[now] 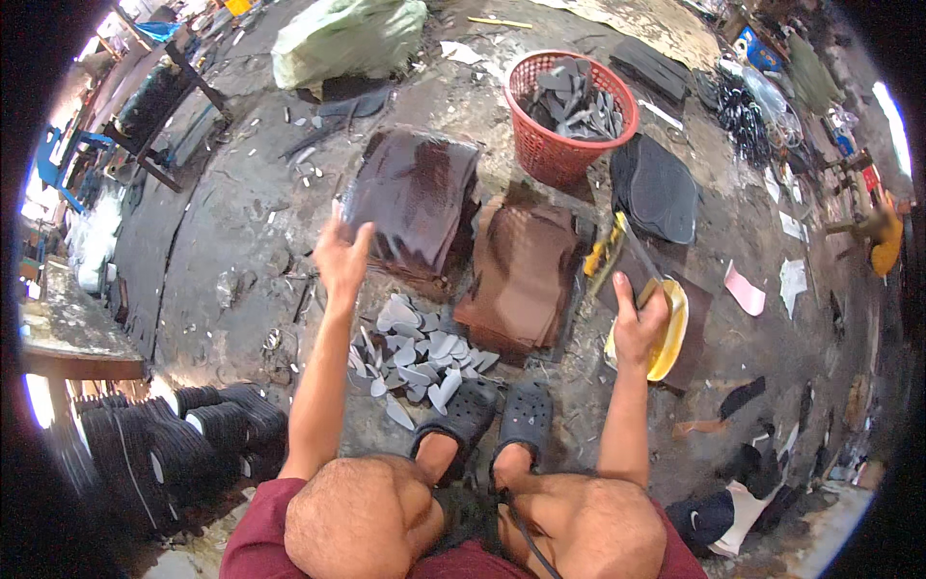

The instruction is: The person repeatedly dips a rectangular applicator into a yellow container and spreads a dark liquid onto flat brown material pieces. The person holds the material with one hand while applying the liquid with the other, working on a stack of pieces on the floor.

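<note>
My left hand (341, 256) is open, thumb and fingers apart, at the left edge of a stack of dark brown sheets (410, 198); the top sheet looks shiny. My right hand (640, 323) is closed around a flat brown-handled tool (653, 292), whose working end I cannot make out clearly. That hand is over the left side of a yellow-and-white tub (677, 333). Just beyond it lies a yellow-and-black object (605, 249). A second stack of lighter brown sheets (521, 275) sits between my hands.
Loose grey cut pieces (415, 352) lie before my black clogs (526, 425). A red basket (569, 159) holds more grey pieces. Black sheets (654, 188) lie right of it. A pale plastic bag (347, 43) stands at the back; stacked black soles (207, 429) stand at left.
</note>
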`<state>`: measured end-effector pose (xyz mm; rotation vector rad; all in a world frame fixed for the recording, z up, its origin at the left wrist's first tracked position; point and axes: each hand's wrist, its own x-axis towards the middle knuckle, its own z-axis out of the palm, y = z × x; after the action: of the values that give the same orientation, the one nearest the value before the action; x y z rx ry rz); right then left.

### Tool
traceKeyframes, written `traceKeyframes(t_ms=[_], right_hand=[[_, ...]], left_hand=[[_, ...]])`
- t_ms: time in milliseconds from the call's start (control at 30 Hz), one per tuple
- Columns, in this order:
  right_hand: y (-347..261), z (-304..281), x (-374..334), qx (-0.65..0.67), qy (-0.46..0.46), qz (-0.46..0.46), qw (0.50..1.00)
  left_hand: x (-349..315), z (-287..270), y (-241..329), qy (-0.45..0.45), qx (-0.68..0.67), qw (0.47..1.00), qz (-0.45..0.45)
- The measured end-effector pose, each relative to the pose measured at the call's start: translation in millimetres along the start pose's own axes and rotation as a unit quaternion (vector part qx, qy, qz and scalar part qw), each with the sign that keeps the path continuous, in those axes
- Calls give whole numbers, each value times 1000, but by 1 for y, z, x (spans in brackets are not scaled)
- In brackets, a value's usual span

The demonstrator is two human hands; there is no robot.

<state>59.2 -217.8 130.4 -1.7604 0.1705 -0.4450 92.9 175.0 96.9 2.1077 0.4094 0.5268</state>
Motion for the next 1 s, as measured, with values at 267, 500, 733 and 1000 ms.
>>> traceKeyframes(t_ms=[267, 500, 733, 1000], right_hand=[[67, 88, 85, -137, -234, -60, 961], [150, 123, 1, -541, -200, -340, 743], [82, 91, 30, -420, -118, 81, 896], [121, 166, 98, -433, -233, 20, 871]], left_hand=[[-158, 127, -46, -335, 200, 823, 412], [-169, 146, -41, -380, 186, 815, 397], [-178, 133, -58, -364, 189, 802, 434], [-174, 128, -50, -366, 161, 812, 424]])
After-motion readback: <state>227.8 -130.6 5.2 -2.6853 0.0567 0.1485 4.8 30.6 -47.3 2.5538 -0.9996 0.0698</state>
